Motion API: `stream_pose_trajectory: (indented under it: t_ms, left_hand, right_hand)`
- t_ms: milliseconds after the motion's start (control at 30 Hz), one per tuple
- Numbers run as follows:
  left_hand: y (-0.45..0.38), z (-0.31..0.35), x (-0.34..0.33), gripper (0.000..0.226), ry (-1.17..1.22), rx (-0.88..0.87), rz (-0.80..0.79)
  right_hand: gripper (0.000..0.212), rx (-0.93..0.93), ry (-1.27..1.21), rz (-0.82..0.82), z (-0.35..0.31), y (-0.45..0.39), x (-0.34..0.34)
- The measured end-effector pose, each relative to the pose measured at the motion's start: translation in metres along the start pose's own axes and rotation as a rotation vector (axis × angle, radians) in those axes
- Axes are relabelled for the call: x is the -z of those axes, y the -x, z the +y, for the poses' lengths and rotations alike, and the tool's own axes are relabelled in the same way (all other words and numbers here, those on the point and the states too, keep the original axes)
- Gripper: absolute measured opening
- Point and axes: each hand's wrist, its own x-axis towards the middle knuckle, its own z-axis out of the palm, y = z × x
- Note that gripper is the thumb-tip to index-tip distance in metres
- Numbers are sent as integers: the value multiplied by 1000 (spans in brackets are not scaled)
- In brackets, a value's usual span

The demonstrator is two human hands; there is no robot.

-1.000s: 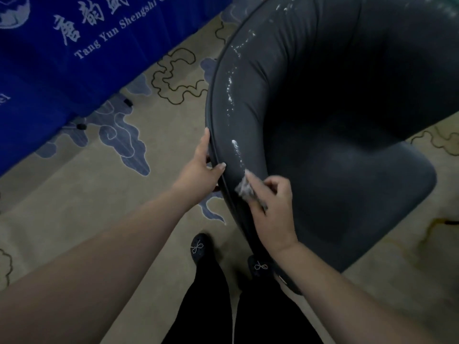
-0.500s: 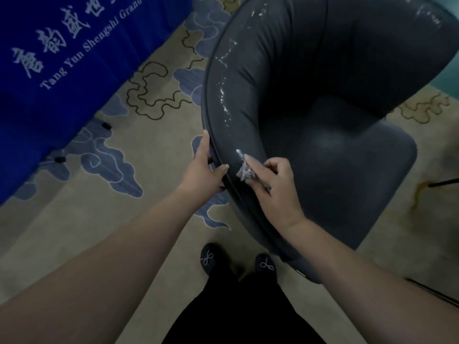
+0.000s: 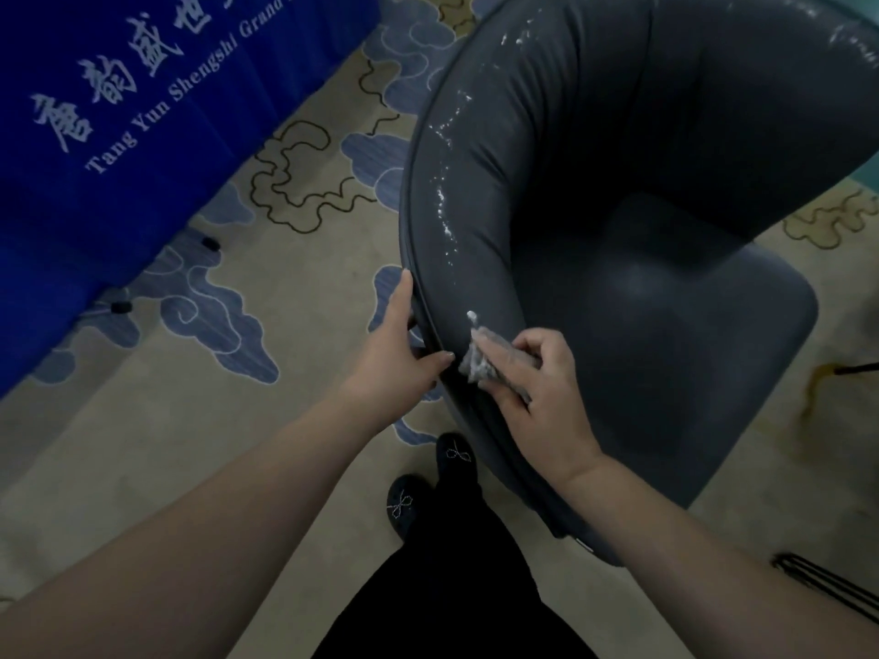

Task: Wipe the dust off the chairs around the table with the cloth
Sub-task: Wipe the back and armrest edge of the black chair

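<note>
A dark grey tub chair point(image 3: 666, 297) fills the upper right of the head view. White dust specks point(image 3: 444, 202) run along the top of its curved back and arm. My right hand point(image 3: 537, 392) holds a small grey cloth point(image 3: 475, 361) bunched under its fingers and presses it on the near part of the chair's rim, just below a white blob of dust. My left hand point(image 3: 397, 344) rests on the outer side of the rim, fingers straight along the piping and thumb across the top.
A blue table skirt with white lettering point(image 3: 119, 116) hangs at the upper left over the patterned carpet point(image 3: 214, 397). My feet in dark shoes point(image 3: 428, 482) stand close to the chair's base. Black cables point(image 3: 827, 582) lie at the lower right.
The view has drifted so that the chair and table skirt sit differently in frame. My right hand with the cloth stays on the near rim with little movement along it. My left hand keeps its place.
</note>
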Motion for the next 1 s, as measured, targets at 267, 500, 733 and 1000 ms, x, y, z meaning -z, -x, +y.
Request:
stream_pose_trajectory:
  t_ms: [267, 500, 733, 1000]
  left_hand:
    - [-4, 6, 8, 99, 168, -11, -54]
    - [-10, 10, 12, 104, 203, 50, -70]
    - [-11, 12, 12, 105, 190, 58, -64]
    - [-19, 18, 15, 110, 179, 84, -42]
  right_hand:
    - [58, 2, 28, -18, -7, -55, -10]
    - [55, -5, 19, -37, -2, -39, -5]
    - [52, 9, 60, -21, -2, -77, -13]
    - [47, 56, 110, -24, -4, -111, -18]
